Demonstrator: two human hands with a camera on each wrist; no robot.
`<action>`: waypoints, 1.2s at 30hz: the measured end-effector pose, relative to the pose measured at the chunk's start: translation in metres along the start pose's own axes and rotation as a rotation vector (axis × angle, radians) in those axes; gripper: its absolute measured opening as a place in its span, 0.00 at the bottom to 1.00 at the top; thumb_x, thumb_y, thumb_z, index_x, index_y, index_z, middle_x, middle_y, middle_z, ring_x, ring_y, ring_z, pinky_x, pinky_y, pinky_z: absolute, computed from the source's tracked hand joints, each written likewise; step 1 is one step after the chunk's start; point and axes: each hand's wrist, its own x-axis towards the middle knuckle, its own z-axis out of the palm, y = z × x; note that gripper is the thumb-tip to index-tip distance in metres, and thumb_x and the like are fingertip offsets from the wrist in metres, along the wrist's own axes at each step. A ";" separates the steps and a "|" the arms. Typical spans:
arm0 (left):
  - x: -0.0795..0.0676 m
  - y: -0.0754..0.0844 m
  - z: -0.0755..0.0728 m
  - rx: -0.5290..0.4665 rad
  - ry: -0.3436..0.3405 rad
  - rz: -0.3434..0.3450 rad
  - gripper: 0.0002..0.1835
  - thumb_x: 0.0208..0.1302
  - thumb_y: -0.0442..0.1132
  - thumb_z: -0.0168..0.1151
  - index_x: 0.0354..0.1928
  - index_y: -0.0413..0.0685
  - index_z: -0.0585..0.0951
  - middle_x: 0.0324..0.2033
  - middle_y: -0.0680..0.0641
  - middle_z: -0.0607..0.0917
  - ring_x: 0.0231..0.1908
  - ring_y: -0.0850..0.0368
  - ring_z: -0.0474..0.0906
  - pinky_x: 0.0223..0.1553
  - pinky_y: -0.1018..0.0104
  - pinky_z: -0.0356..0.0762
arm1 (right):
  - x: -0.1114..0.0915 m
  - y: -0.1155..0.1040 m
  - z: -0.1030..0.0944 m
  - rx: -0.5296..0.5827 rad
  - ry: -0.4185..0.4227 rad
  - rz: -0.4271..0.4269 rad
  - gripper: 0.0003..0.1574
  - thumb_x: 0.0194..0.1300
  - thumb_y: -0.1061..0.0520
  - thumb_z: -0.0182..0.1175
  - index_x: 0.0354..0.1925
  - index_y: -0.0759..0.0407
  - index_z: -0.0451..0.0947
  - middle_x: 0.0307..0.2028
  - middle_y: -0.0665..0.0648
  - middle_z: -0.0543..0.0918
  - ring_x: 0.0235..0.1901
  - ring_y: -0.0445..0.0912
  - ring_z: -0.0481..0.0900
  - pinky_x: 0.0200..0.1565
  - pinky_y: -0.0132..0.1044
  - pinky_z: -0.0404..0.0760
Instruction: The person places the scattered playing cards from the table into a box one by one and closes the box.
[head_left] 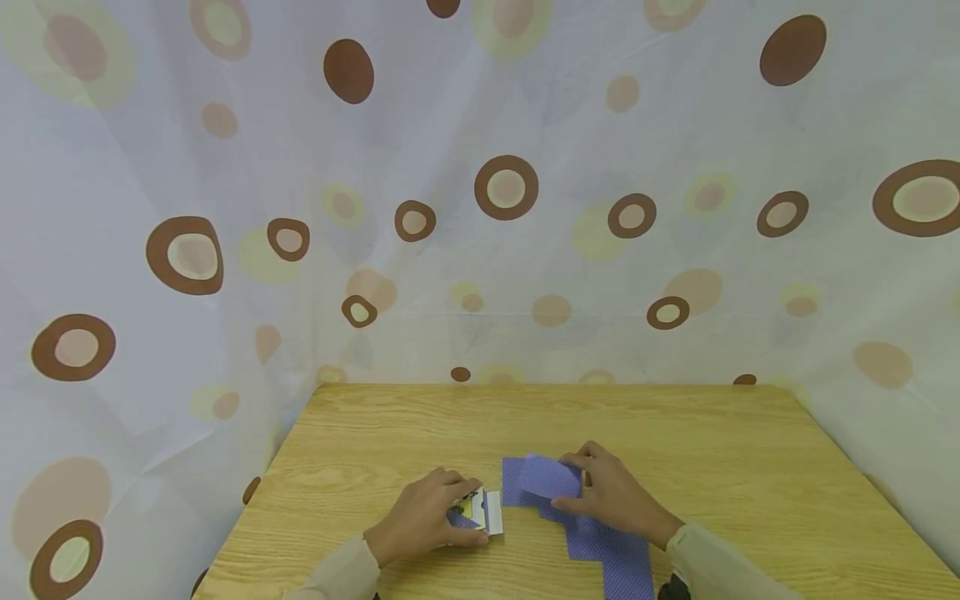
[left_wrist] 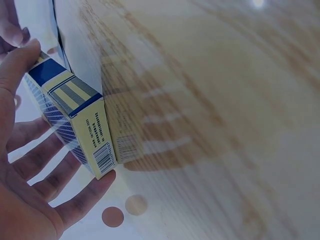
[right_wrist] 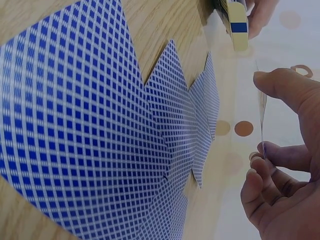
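My left hand (head_left: 423, 517) grips a small card box (head_left: 494, 512) on the table, thumb along one side and fingers along the other. Its flap stands open toward the right, and a card with a yellow and black picture shows at the top. The left wrist view shows the box's (left_wrist: 93, 142) barcode end. In my right hand (head_left: 618, 498) a blue-backed playing card (head_left: 550, 479) is pinched between thumb and fingers, and it appears edge-on in the right wrist view. Beneath it, several face-down playing cards (head_left: 628, 567) overlap in a stepped diagonal row.
The wooden table (head_left: 360, 433) spreads out around both hands. A pale curtain (head_left: 420, 125) with brown and yellow circles hangs behind the table and along its left and right sides.
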 end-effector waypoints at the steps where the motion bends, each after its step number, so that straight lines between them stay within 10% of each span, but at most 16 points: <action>1: 0.000 0.000 0.000 -0.001 0.001 0.001 0.43 0.55 0.75 0.66 0.64 0.52 0.82 0.52 0.52 0.85 0.44 0.64 0.73 0.33 0.75 0.70 | 0.000 0.000 0.000 0.002 0.000 -0.006 0.42 0.59 0.41 0.76 0.61 0.66 0.80 0.44 0.52 0.74 0.33 0.43 0.69 0.31 0.33 0.72; 36: 0.000 0.000 0.000 -0.006 0.004 0.008 0.42 0.56 0.73 0.67 0.64 0.52 0.82 0.51 0.52 0.85 0.45 0.63 0.75 0.37 0.74 0.74 | -0.002 -0.024 0.016 0.061 -0.063 -0.036 0.44 0.60 0.40 0.76 0.64 0.64 0.77 0.46 0.50 0.73 0.37 0.42 0.70 0.35 0.33 0.74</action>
